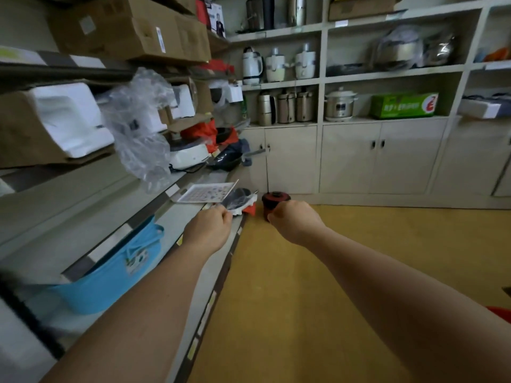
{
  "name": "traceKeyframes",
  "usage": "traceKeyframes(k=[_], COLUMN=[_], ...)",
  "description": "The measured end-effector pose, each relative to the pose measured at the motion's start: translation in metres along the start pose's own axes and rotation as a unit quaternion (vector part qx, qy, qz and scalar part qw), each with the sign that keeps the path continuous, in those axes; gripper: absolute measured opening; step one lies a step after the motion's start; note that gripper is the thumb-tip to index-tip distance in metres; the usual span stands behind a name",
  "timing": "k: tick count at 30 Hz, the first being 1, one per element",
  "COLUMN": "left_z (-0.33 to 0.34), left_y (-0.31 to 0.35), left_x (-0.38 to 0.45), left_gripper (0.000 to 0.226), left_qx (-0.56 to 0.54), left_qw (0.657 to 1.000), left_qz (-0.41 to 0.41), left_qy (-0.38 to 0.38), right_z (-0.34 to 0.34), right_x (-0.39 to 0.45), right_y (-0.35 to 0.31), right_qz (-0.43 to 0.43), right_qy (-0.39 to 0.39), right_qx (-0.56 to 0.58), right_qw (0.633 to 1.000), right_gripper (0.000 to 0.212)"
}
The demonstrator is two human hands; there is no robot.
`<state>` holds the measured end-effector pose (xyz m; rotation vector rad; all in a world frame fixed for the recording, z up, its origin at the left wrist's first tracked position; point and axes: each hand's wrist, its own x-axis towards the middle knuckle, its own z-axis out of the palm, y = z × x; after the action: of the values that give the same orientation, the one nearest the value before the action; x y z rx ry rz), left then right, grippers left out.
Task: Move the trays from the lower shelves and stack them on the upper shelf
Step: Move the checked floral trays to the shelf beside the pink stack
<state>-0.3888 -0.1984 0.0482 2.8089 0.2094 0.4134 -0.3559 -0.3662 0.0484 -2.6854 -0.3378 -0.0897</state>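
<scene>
White plastic, printed with a grid of small coloured marks: a flat tray (pixel 206 192) lies at the far end of the lower shelf (pixel 154 225) on my left, tilted, its far corner lifted over a grey bundle (pixel 238 199) and a red scrap just beside it. My left hand (pixel 213 228) is at the shelf edge near that tray, fingers curled, fingertips seemingly pinching the pale edge of the bundle; contact too blurred to confirm. My right hand (pixel 290 218) hovers over the yellow floor, closed in a loose fist, nothing visible in it. A dark red pot (pixel 272 201) stands on the floor just behind it. Blue tub (pixel 110 272) sits nearer me on a lower level; crinkled plastic wrap (pixel 141 125) hangs from the shelf above. Risks, as I judge them: pulling the bundle could drag the tilted tray off the shelf end onto the pot; lifting the tray upward could snag the hanging wrap and pull down what it covers.
</scene>
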Motion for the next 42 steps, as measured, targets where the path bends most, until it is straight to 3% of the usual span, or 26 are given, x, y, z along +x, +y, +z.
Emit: traceKeyframes(k=[11,21,30,38,42], left_z=[0.092,0.198,0.25,0.329,0.381], left_y=[0.015,-0.039,-0.097,-0.141,-0.161], left_x=[0.216,0.424,0.572,0.664,0.711], left_gripper=[0.029,0.033,0.035,0.036,0.039], left_qx=[-0.006,-0.029,-0.038,-0.053,-0.036], left_qw=[0.998,0.991,0.975,0.94,0.912], left_qz=[-0.062,-0.115,-0.194,-0.317,-0.384], left_qy=[-0.026,-0.063,-0.099,-0.115,-0.136], right_z=[0.03,0.106,0.161,0.255,0.303], right_x=[0.26,0.49,0.67,0.814,0.89], right_y=[0.065,0.081,0.072,0.069,0.074], right_qz=[-0.065,-0.088,-0.12,-0.218,-0.289], right_qy=[-0.066,-0.115,-0.168,-0.279,-0.36], right_qx=[-0.016,-0.023,-0.037,-0.056,-0.101], right_qw=[0.996,0.989,0.978,0.934,0.881], right_gripper=[0.037,0.037,0.042,0.025,0.029])
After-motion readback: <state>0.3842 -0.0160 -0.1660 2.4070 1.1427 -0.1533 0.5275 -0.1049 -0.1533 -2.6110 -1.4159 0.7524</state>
